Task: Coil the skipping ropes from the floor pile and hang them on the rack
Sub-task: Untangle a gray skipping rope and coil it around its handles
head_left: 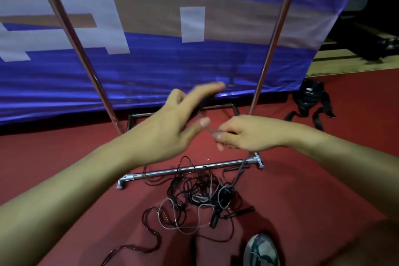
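Observation:
A tangled pile of skipping ropes [194, 198], black and grey with dark handles, lies on the red floor in front of the rack's chrome base bar [190, 169]. My right hand [244, 134] pinches a thin grey rope [241, 168] that runs down to the pile. A small loop of that rope arches from my right fingers toward my left hand [179, 123], whose fingers are spread and straight, the thumb touching the loop. Two slanted rack uprights [71, 39] rise behind my hands.
A blue, white and tan banner [194, 60] hangs behind the rack. A black bag with straps [311, 101] lies on the floor at the right. My shoe [262, 250] stands near the pile at the bottom. Red floor spreads left and right.

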{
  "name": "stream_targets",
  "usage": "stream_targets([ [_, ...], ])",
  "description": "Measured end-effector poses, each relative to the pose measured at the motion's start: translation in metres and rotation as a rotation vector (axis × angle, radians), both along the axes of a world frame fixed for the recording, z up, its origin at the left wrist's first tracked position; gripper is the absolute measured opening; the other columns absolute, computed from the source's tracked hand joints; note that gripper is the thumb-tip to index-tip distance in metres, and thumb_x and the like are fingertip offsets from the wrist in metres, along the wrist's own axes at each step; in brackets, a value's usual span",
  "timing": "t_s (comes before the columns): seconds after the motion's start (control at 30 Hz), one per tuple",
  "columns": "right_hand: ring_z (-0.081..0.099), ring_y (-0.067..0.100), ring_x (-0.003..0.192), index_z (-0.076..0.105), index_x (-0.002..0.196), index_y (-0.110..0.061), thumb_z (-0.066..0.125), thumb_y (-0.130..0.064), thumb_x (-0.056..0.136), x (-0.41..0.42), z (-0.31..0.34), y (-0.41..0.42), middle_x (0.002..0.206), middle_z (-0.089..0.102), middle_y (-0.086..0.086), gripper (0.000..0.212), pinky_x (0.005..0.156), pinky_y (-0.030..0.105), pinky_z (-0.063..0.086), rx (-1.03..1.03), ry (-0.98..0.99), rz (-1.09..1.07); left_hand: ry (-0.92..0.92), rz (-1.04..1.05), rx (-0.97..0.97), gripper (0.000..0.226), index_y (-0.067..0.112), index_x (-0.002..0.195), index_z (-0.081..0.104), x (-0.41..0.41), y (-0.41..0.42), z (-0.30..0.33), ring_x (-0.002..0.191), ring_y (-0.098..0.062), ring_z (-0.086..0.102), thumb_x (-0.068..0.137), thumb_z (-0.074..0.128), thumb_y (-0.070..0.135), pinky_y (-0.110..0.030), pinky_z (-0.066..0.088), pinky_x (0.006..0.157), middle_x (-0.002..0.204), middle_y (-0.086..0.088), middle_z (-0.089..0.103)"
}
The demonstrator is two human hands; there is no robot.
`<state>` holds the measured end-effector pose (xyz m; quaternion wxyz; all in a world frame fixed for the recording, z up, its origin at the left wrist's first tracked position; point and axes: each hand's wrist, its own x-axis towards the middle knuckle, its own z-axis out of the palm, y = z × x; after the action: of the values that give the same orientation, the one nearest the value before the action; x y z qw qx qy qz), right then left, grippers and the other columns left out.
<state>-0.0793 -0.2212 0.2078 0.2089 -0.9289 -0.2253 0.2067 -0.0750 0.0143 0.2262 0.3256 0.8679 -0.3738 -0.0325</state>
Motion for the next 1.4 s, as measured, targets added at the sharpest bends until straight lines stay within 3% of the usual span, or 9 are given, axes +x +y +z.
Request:
stream_targets([
  [0.17, 0.047, 0.003, 0.051, 0.075, 0.087, -0.027, 0.047, -0.039, 0.108, -0.004, 0.026, 0.006, 0.058, 0.054, -0.012, 0.038, 0.058, 0.015, 0.039, 0.184, 0.01, -0.011, 0.085, -0.018, 0.061, 0.072, 0.037, 0.159, 0.029, 0.007, -0.009, -0.015, 0.108, 0.009, 0.061, 0.096, 0.065, 0.044, -0.012, 0.046, 0.093, 0.132, 0.021, 0.063],
  [0.3, 0.054, 0.011, 0.056, 0.07, 0.078, -0.02, 0.047, -0.052, 0.104, 0.001, 0.019, 0.0, 0.061, 0.058, -0.007, 0.047, 0.06, 0.024, 0.048, 0.243, 0.095, -0.047, 0.061, -0.003, 0.155, 0.007, 0.039, 0.105, 0.059, 0.019, -0.006, -0.008, 0.062, -0.003, 0.062, 0.099, 0.061, 0.042, -0.021, 0.046, 0.059, 0.07, 0.008, 0.066],
  [0.37, 0.058, 0.007, 0.06, 0.065, 0.076, -0.018, 0.046, -0.055, 0.103, 0.01, 0.007, -0.018, 0.063, 0.062, -0.007, 0.05, 0.068, 0.022, 0.05, 0.113, 0.166, -0.068, 0.004, 0.081, 0.232, 0.014, 0.031, 0.093, 0.059, 0.035, 0.012, -0.005, 0.058, -0.005, 0.057, 0.099, 0.058, 0.044, -0.025, 0.039, 0.056, 0.066, 0.007, 0.06],
  [0.53, 0.052, 0.009, 0.061, 0.058, 0.081, -0.015, 0.041, -0.037, 0.11, 0.022, -0.021, -0.047, 0.06, 0.054, -0.01, 0.04, 0.069, 0.021, 0.046, 0.134, 0.211, -0.153, 0.128, 0.241, 0.349, 0.048, 0.029, 0.138, 0.038, 0.054, 0.065, -0.014, 0.076, -0.009, 0.067, 0.097, 0.06, 0.041, -0.032, 0.047, 0.075, 0.093, 0.001, 0.069],
  [0.63, 0.048, 0.004, 0.054, 0.067, 0.085, -0.023, 0.045, -0.041, 0.108, 0.02, -0.017, -0.035, 0.059, 0.055, -0.015, 0.037, 0.063, 0.023, 0.043, -0.045, 0.025, -0.042, 0.016, 0.145, 0.464, 0.066, 0.06, 0.149, 0.011, 0.037, 0.057, -0.015, 0.076, -0.023, 0.067, 0.103, 0.053, 0.039, -0.037, 0.05, 0.089, 0.129, 0.002, 0.032],
  [0.73, 0.047, 0.007, 0.055, 0.072, 0.085, -0.028, 0.05, -0.039, 0.106, 0.012, -0.005, -0.008, 0.06, 0.055, -0.015, 0.032, 0.059, 0.021, 0.039, 0.024, -0.112, 0.024, -0.023, 0.055, 0.521, 0.052, 0.063, 0.148, 0.029, 0.017, 0.032, -0.009, 0.072, -0.015, 0.065, 0.097, 0.041, 0.061, -0.035, 0.049, 0.096, 0.139, 0.007, 0.011],
  [0.97, 0.05, 0.004, 0.051, 0.067, 0.076, -0.024, 0.048, -0.05, 0.104, 0.002, 0.011, 0.019, 0.057, 0.058, -0.012, 0.043, 0.058, 0.019, 0.043, 0.135, -0.044, -0.059, 0.003, 0.018, 0.228, 0.048, 0.034, 0.082, 0.067, 0.022, 0.02, -0.012, 0.107, -0.002, 0.055, 0.087, 0.037, 0.071, -0.04, 0.05, 0.097, 0.117, 0.007, 0.043],
  [1.13, 0.056, 0.011, 0.057, 0.058, 0.069, -0.018, 0.041, -0.051, 0.105, 0.011, -0.014, -0.027, 0.061, 0.062, -0.004, 0.052, 0.07, 0.027, 0.049, -0.091, 0.346, -0.117, -0.193, 0.276, 0.457, 0.061, 0.037, 0.093, 0.074, 0.057, 0.079, -0.007, 0.098, -0.03, 0.069, 0.08, 0.029, 0.076, -0.053, 0.058, 0.081, 0.122, 0.005, 0.043],
  [1.4, 0.052, 0.006, 0.057, 0.067, 0.085, -0.026, 0.039, -0.04, 0.11, -0.004, 0.013, 0.006, 0.064, 0.059, -0.006, 0.04, 0.064, 0.022, 0.046, 0.031, 0.037, 0.075, 0.052, 0.09, 0.359, 0.057, 0.049, 0.132, 0.057, 0.043, 0.05, -0.017, 0.108, -0.005, 0.057, 0.08, 0.06, 0.07, -0.022, 0.041, 0.105, 0.124, 0.009, 0.044],
])
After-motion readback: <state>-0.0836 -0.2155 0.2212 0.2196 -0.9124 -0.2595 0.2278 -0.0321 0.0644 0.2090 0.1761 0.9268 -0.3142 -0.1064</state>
